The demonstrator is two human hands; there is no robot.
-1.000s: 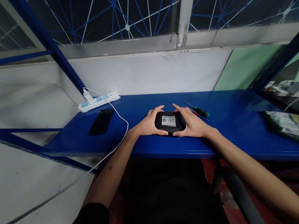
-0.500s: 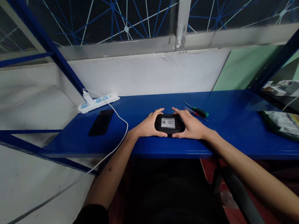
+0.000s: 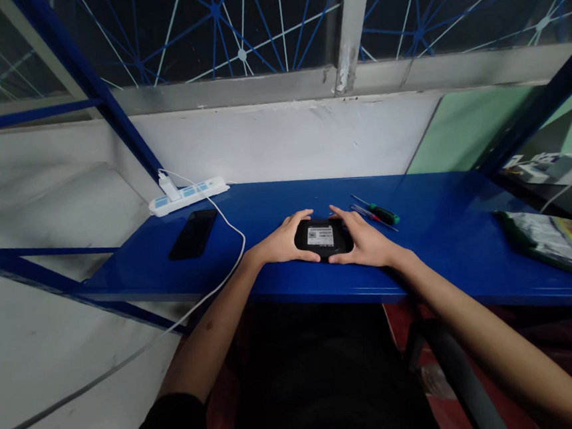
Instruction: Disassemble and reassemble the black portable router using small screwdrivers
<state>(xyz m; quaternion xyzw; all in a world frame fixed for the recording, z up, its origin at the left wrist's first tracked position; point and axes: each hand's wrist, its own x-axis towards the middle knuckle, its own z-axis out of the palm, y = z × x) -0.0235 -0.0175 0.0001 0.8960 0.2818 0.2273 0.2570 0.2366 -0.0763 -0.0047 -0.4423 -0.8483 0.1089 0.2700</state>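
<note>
A small black device [image 3: 323, 249] with rounded corners and a white printed label [image 3: 320, 236] is at the front middle of the blue table. My left hand [image 3: 288, 238] grips its left side, thumb at the near edge and fingers at the far edge. On the opposite side, my right hand [image 3: 361, 238] holds it the same way. Whether the device rests on the table or is slightly raised, I cannot tell. Just beyond my right hand lie a green-and-black screwdriver [image 3: 385, 215] and a thinner red-handled screwdriver [image 3: 371, 216].
A black phone [image 3: 193, 234] lies on the left of the blue table [image 3: 448, 240], beside a white power strip [image 3: 189, 195]. From its plug, a white cable [image 3: 239, 252] runs over the front edge. A colourful plastic packet [image 3: 559, 244] lies at right. Blue posts frame the table.
The black device has shifted very slightly to the left between my hands. Both hands keep their grip, and the other things are where they were.
</note>
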